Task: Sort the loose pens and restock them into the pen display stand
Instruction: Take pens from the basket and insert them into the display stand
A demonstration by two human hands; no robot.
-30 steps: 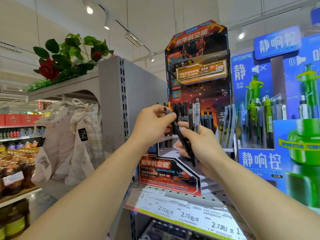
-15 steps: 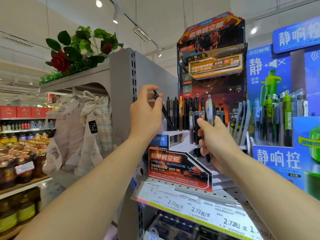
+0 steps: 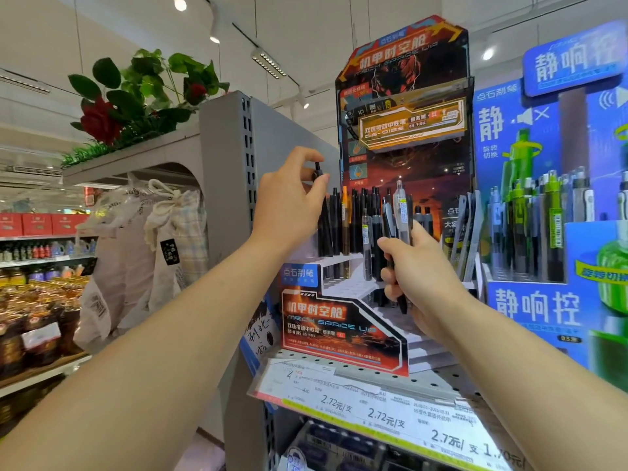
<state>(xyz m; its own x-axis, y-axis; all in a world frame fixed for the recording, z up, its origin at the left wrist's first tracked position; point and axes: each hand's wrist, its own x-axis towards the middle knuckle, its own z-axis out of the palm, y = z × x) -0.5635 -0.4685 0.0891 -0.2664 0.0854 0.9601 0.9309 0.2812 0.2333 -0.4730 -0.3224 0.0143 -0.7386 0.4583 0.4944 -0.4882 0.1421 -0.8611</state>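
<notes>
Our left hand [image 3: 289, 202] pinches a black pen [image 3: 318, 173] by its top end between thumb and fingers, just left of the stand [image 3: 343, 334]; the pen's lower length is hidden behind the hand, so we cannot tell whether its tip sits in a slot yet. It hangs at the left end of the stand's back row, where a line of dark pens [image 3: 356, 219] stands upright with one orange-yellow pen [image 3: 345, 229] among them.

In front of the stand's middle steps, our right hand [image 3: 418, 283] grips a bundle [image 3: 396, 232] of loose pens, fingers curled round their barrels. We count a clear pen rising highest, with grey and black ones beside it, and one black tip pokes out below the fist. The exact number in the bundle we cannot tell.

The stand itself is a stepped cardboard piece in red, orange and black, with a tall printed backboard [image 3: 404, 96] above it. It sits on a perforated shelf [image 3: 431, 382], and price tags [image 3: 373, 413] reading 2.72 run along the shelf edge below the stand.

Far left of the stand, we see bottled goods [image 3: 30, 321] on lower shelves, cloth bags [image 3: 149, 249] hanging from a grey upright, and fake roses [image 3: 102, 120] on top. Right of the stand, touching or nearly so, is a blue display [image 3: 537, 307] with green and grey pens.
</notes>
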